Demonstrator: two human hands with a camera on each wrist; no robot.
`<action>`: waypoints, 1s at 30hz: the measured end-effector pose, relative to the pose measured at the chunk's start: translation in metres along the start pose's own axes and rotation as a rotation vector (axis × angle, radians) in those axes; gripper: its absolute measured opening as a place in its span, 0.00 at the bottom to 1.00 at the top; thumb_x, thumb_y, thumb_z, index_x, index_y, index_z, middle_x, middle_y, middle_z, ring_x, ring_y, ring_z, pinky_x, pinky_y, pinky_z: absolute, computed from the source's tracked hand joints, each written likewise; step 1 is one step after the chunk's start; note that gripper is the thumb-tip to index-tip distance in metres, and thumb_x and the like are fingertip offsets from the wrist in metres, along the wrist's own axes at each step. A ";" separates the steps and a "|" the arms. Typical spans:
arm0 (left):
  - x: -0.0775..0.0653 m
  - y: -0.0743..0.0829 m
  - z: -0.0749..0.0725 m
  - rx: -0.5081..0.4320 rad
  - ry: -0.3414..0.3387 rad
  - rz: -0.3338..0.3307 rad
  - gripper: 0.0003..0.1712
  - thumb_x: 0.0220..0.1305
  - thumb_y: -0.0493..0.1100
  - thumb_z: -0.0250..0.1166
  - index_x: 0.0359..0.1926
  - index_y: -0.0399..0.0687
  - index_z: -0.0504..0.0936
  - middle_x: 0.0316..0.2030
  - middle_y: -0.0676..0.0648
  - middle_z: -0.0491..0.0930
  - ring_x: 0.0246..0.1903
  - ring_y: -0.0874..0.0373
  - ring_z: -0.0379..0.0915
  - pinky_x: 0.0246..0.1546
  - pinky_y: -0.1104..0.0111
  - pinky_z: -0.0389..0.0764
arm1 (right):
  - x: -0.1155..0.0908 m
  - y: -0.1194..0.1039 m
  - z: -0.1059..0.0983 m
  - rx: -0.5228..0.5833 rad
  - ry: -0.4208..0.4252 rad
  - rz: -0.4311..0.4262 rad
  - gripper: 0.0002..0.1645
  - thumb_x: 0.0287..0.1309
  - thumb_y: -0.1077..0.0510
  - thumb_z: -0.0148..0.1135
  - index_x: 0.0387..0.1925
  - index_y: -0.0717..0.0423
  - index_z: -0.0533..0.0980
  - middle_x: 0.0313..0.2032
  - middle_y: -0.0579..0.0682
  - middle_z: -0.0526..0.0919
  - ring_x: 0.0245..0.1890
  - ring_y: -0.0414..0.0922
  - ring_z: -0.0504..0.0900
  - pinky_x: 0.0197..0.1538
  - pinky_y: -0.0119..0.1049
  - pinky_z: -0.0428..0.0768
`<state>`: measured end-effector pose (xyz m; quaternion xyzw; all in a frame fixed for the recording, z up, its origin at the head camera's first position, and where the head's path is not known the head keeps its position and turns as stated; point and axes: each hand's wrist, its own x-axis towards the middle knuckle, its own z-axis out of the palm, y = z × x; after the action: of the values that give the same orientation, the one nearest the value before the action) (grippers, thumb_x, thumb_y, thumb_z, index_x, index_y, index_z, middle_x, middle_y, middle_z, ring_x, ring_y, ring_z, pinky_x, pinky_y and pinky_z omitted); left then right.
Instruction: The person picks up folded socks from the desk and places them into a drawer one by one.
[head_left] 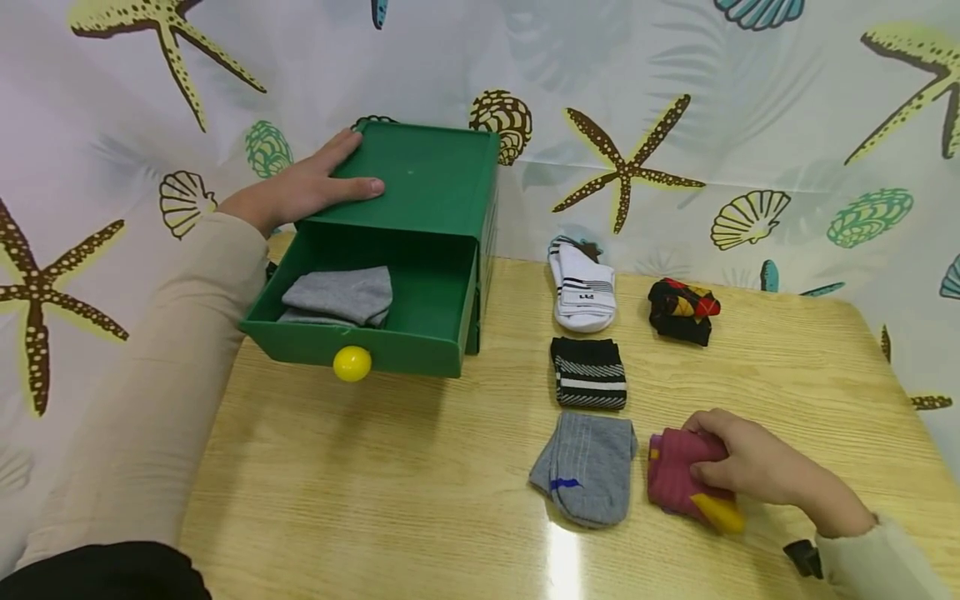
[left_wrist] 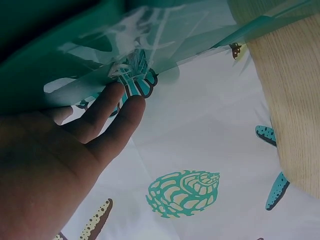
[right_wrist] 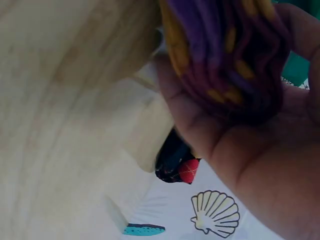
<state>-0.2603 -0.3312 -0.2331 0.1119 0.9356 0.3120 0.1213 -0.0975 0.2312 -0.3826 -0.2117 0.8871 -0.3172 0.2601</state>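
maroon socks (head_left: 677, 473) are gripped by the right hand (head_left: 761, 464). the left hand (head_left: 306, 190) rests wide on the green box (head_left: 427, 179).

Place: an indoor corner, homelike in its goods; whether a home or a studio cannot be told
Starfish-and-shell sheet (head_left: 540, 125): white printed fabric, rising behind and at both sides
Wood-grain table (head_left: 487, 425): pale, rounded at a far corner, a glare of light near its front
Household goods: folded socks (head_left: 587, 287) and a small green drawer unit (head_left: 427, 179) with a round yellow knob (head_left: 352, 364)
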 end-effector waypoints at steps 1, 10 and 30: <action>0.000 0.000 0.000 0.001 0.000 0.001 0.55 0.72 0.66 0.52 0.80 0.59 0.24 0.77 0.53 0.17 0.76 0.51 0.14 0.72 0.43 0.29 | 0.000 0.001 0.001 0.033 0.002 -0.013 0.16 0.63 0.62 0.67 0.51 0.60 0.76 0.39 0.49 0.78 0.33 0.46 0.76 0.33 0.36 0.77; 0.000 -0.002 0.000 0.008 0.007 0.017 0.54 0.73 0.65 0.52 0.80 0.58 0.25 0.78 0.52 0.17 0.76 0.52 0.14 0.72 0.45 0.30 | 0.000 0.003 -0.002 0.296 0.022 -0.159 0.13 0.68 0.65 0.63 0.51 0.63 0.72 0.40 0.58 0.83 0.33 0.46 0.82 0.35 0.38 0.83; -0.002 0.001 0.000 -0.002 0.011 0.005 0.55 0.72 0.66 0.52 0.80 0.59 0.25 0.78 0.53 0.17 0.76 0.52 0.15 0.73 0.44 0.31 | 0.029 -0.067 -0.029 0.711 0.220 -0.265 0.21 0.72 0.66 0.55 0.63 0.54 0.72 0.53 0.58 0.78 0.45 0.50 0.84 0.46 0.41 0.85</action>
<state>-0.2583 -0.3313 -0.2325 0.1126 0.9357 0.3138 0.1152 -0.1233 0.1812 -0.3277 -0.1859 0.7096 -0.6561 0.1774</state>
